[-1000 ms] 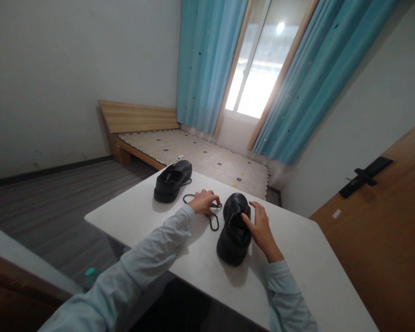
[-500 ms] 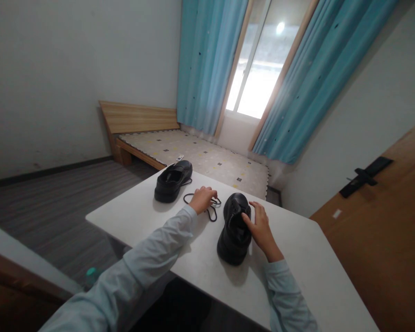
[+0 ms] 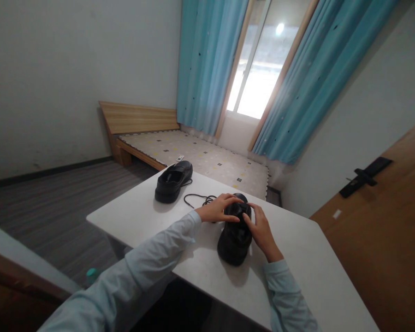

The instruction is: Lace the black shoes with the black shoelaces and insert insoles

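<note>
A black shoe [image 3: 234, 244] rests on the white table [image 3: 290, 258], its heel toward me. My left hand [image 3: 223, 208] lies over its upper front from the left side, thumb and fingers apart around the opening. From the right, my right hand [image 3: 260, 227] grips the shoe's side, its thumb at the opening and its fingers along the outer edge. A loose black lace [image 3: 192, 195] is on the table just left of this shoe, partly hidden by my left hand. A second black shoe [image 3: 173, 182] stands farther left, with a lace end beside it.
Behind the table is a bed [image 3: 207, 154] with a wooden headboard [image 3: 138, 117]. Blue curtains [image 3: 210, 64] frame a window. A wooden door [image 3: 387, 221] with a black handle is at the right. A green-capped object [image 3: 91, 273] is low at the left.
My left hand has moved right, from the loose lace onto the front of the nearer shoe. The lace's right part has shifted and is now partly covered. My right hand stays in place.
</note>
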Tool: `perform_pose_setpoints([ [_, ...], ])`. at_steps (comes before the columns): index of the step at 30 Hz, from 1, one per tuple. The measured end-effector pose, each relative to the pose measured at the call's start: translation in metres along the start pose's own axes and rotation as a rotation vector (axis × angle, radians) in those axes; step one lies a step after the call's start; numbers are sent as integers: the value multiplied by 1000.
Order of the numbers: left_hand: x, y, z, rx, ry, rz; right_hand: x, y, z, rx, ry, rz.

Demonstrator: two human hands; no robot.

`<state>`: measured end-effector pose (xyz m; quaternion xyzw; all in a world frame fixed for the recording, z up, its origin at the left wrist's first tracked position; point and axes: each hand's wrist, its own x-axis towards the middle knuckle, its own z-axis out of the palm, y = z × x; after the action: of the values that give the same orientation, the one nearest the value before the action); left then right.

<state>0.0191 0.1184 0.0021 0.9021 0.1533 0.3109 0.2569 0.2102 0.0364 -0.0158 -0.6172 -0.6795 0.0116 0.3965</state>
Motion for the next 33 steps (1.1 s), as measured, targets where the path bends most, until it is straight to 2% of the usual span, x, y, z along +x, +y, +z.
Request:
perform_pose_setpoints([
  [7,1,5,2,27,-11,-28,-1,-1,-2,1,-39,-10],
  [13,4,10,0,26,-21,32,-1,-1,-2,-5,-23,-4],
  [21,14,45,-17,71,-50,87,-1,-3,-5,2,-47,7],
  [24,18,58,-19,122,-134,87,-1,-3,-5,7,-45,8],
  [29,26,76,-11,284,-408,11,-2,-1,-5,14,-12,-1],
  [33,39,87,-4,448,-517,-60,-3,-1,-5,40,3,-3],
])
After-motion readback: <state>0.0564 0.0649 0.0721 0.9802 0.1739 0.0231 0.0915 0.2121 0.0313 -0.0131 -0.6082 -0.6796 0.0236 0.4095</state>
